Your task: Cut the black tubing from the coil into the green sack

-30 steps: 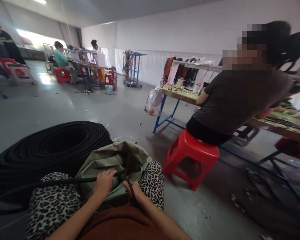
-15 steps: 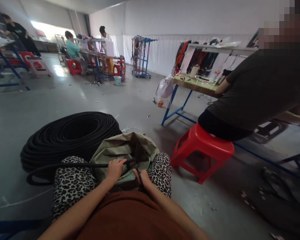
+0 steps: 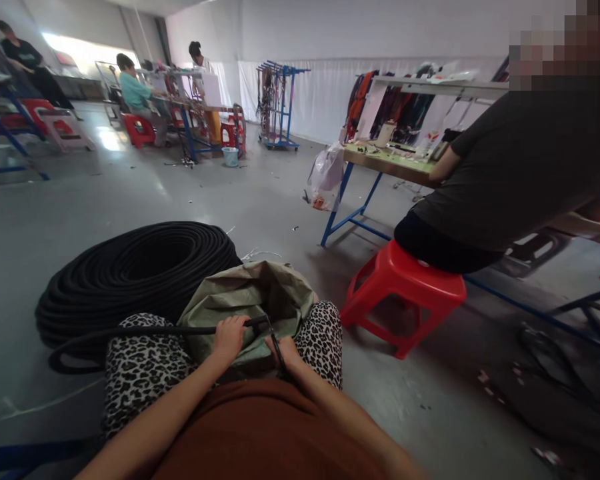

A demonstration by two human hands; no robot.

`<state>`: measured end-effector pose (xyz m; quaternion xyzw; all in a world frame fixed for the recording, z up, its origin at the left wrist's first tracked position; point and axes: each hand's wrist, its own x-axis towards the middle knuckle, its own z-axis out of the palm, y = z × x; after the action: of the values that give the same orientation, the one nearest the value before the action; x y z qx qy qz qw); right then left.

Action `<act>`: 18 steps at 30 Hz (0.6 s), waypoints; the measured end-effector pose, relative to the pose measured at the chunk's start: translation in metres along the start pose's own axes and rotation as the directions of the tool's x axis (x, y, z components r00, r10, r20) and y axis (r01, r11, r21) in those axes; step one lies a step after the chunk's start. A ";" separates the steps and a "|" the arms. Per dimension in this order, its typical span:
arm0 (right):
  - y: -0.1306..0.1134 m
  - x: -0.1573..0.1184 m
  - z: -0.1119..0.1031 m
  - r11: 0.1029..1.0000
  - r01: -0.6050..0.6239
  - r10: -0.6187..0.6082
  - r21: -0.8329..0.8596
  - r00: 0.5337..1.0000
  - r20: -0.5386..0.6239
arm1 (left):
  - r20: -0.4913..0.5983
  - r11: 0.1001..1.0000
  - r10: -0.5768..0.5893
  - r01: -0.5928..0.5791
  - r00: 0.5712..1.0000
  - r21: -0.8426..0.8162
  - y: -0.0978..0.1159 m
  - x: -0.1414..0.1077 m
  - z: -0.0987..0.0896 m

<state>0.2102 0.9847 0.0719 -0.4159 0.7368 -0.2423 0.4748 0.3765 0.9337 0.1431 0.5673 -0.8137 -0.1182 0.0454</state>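
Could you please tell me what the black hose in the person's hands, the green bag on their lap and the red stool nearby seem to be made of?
Black hose: matte, bends easily, probably rubber or soft plastic. Green bag: dull, creased, likely woven plastic or cloth. Red stool: glossy, one-piece, moulded plastic.

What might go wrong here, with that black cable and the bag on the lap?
The cable runs taut from the coil to the left hand; it might snag or drag loops loose. The right hand holds a dark tool close to the fingers, so a slip could nick them. The bag could slide off.
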 end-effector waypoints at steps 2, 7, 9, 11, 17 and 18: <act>0.001 0.002 0.000 0.999 -0.003 0.002 -0.053 1.000 -0.008 | 0.003 1.000 -0.006 0.006 1.000 0.004 0.000 0.000 0.000; 0.002 0.003 -0.001 0.999 -0.026 0.028 -0.037 0.999 0.033 | -0.004 1.000 -0.010 0.010 1.000 -0.005 -0.001 -0.001 0.000; 0.001 0.002 -0.001 0.999 -0.039 0.039 -0.010 0.999 0.034 | 0.000 1.000 -0.015 0.015 1.000 -0.011 -0.001 -0.001 0.000; 0.000 0.002 -0.001 0.998 -0.053 0.052 0.022 0.998 0.028 | -0.007 1.000 -0.021 0.021 1.000 -0.015 -0.001 -0.001 0.001; -0.008 -0.005 -0.003 0.937 -0.222 0.208 0.269 0.975 0.081 | -0.059 0.998 -0.033 0.029 0.998 -0.057 -0.003 0.001 0.005; -0.009 -0.007 -0.004 0.930 -0.221 0.200 0.293 0.975 0.097 | -0.072 0.997 -0.032 0.027 0.997 -0.066 -0.004 0.002 0.005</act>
<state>0.2115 0.9858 0.0838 -0.2647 0.7153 -0.2860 0.5800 0.3781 0.9318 0.1370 0.5813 -0.7989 -0.1244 0.0915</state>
